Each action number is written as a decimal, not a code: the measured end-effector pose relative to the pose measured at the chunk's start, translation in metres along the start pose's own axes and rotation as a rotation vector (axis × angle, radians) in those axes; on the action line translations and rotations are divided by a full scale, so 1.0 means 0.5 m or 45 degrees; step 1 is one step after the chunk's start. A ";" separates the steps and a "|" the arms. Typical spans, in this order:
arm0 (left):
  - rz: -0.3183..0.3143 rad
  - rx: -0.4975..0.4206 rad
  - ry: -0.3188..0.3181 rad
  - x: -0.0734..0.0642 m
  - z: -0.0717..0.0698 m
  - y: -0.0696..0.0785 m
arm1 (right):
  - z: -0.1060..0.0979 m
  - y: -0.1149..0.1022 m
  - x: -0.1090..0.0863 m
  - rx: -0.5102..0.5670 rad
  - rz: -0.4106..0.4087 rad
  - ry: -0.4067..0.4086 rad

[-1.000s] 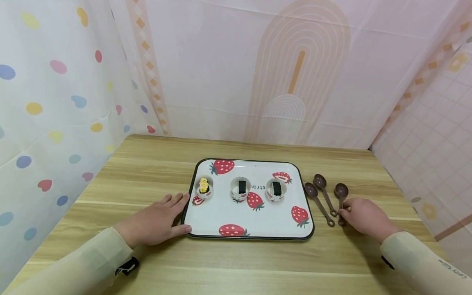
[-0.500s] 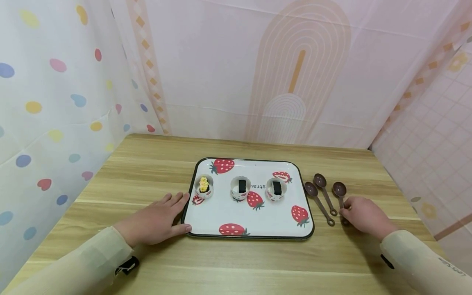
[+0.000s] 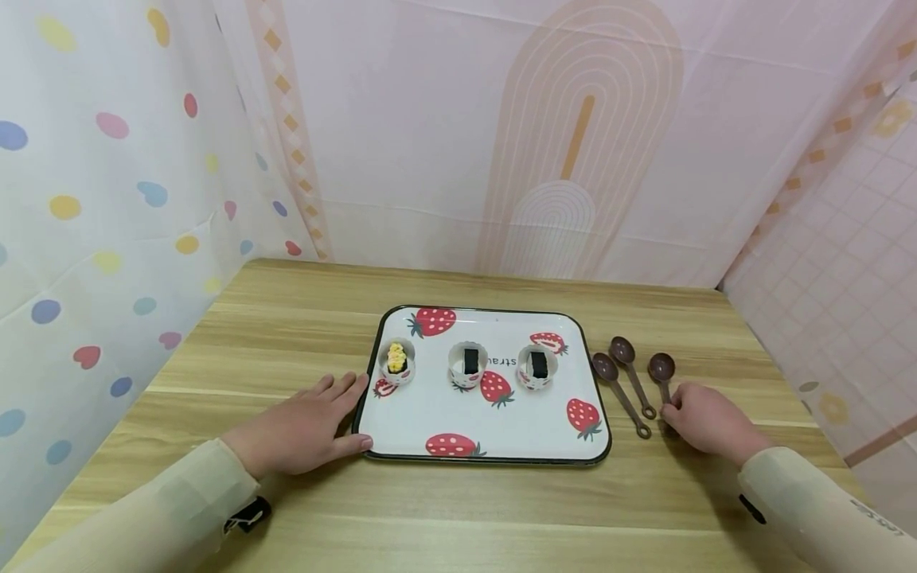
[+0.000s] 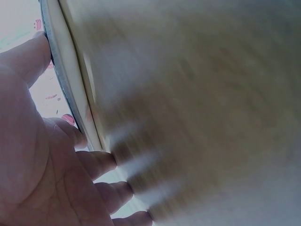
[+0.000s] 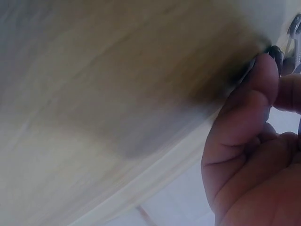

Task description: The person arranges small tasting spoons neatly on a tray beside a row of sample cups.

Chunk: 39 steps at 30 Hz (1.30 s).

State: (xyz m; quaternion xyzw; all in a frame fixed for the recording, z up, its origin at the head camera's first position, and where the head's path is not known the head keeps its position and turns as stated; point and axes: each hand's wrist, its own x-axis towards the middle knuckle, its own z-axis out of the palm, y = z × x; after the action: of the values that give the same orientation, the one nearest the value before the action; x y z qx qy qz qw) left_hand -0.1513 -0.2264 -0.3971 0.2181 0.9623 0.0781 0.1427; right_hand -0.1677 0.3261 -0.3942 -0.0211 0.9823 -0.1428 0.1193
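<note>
left hand (image 3: 304, 430): spread wide, gripping nothing, thumb on the near left corner of the tray
tray (image 3: 530, 430): flat on the tabletop (image 3: 458, 509), looks stiff, glossy, likely slippery; i'd take it by the dark rim
left cup (image 3: 397, 380): on tray, yellow-topped piece (image 3: 396, 358) inside; probably light, easily crushed
middle cup (image 3: 456, 366), right cup (image 3: 536, 383): on tray, a black-wrapped piece in each; same guess, touch low and gently
left spoon (image 3: 625, 400), centre spoon (image 3: 635, 383): right of tray, side by side, handles toward me
right spoon (image 3: 662, 372): farthest right, on or just above the tabletop, can't tell; looks like light, stiff, smooth plastic, may twist; i'd hold it mid-handle
right hand (image 3: 705, 418): narrow, thumb and finger pinching the right spoon's handle, lower end mostly hidden from me
</note>
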 end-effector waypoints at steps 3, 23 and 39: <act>0.001 0.002 0.002 -0.001 -0.001 0.001 | 0.001 -0.001 -0.002 0.045 0.006 -0.025; -0.006 0.028 -0.013 0.003 0.002 -0.002 | -0.012 -0.002 -0.015 0.337 0.108 -0.098; -0.028 0.024 -0.052 0.003 -0.006 0.004 | -0.032 -0.031 -0.011 0.384 -0.028 0.029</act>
State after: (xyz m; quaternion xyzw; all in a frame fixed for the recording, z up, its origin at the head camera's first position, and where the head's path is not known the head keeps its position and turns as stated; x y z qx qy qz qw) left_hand -0.1528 -0.2242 -0.3945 0.2103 0.9622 0.0628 0.1612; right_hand -0.1663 0.3160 -0.3739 -0.0118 0.9507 -0.2904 0.1083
